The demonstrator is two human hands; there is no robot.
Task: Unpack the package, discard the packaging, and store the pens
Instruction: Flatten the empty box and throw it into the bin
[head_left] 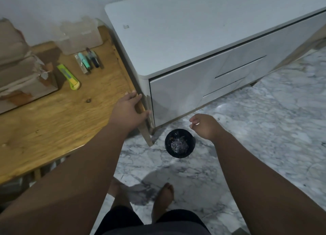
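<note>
The pens are out but not yet stored, I'd say. Nearest, the right hand hangs over the black bin of crumpled scraps, fingers loosely curled; whether they pinch anything I cannot tell. The left hand grips the edge of the wooden table. Farther back the pens lie side by side, teal and dark, before a clear container.

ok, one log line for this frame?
phase: discard | left hand grips table edge | right hand over bin, hold unclear | scraps in bin | pens on table, not yet stored
</note>
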